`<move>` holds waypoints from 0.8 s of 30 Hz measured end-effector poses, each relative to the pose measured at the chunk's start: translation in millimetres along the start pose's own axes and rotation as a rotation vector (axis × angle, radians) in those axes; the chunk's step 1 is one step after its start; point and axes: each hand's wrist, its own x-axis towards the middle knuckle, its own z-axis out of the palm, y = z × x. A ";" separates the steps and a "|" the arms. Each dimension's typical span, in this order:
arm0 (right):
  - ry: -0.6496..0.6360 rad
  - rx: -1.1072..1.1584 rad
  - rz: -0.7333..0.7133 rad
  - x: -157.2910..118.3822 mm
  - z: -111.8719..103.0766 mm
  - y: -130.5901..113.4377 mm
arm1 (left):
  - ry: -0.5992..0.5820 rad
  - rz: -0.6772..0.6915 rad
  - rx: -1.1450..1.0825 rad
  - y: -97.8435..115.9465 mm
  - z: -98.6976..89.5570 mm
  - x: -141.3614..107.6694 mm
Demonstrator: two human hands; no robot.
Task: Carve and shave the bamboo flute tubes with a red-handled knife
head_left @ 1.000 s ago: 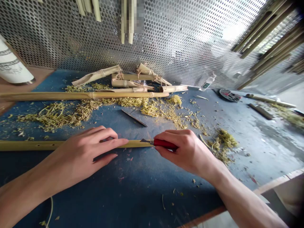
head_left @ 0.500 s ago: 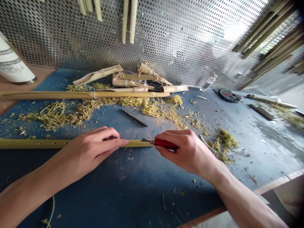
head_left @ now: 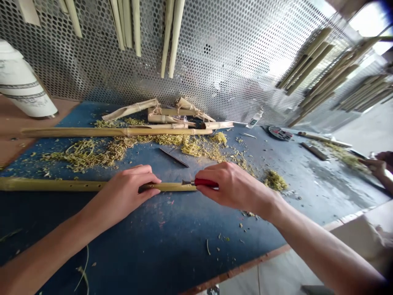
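Note:
A long bamboo tube (head_left: 76, 185) with small finger holes lies across the blue mat, close to me. My left hand (head_left: 132, 186) curls over it, and a hole shows just by the fingertips. My right hand (head_left: 233, 184) grips a red-handled craft knife (head_left: 205, 182), whose handle is partly hidden in the fingers. The knife's short steel blade (head_left: 188, 182) points left and meets the tube's right end. The hands are a short way apart along the tube.
Behind the hands, a second bamboo pole (head_left: 116, 132) and tied bamboo bundles (head_left: 166, 116) lie among green-yellow shavings (head_left: 123, 146). A dark metal blade (head_left: 174, 157) rests on the mat. Another person's hand (head_left: 376, 166) reaches in at the far right. Bamboo strips (head_left: 172, 37) hang on a perforated metal panel (head_left: 221, 69).
My left fingers have gone from lying along the tube to curling over it. The view has swung, shifting the table, and another person's hand has entered at the right.

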 end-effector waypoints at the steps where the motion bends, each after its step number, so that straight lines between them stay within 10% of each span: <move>1: -0.016 -0.001 -0.002 0.8 -1.4 0.0 | -0.002 -0.015 -0.015 0.8 0.1 0.3; 24: 0.001 0.005 0.001 1.5 0.2 0.7 | -0.032 -0.081 -0.049 1.6 -2.6 2.8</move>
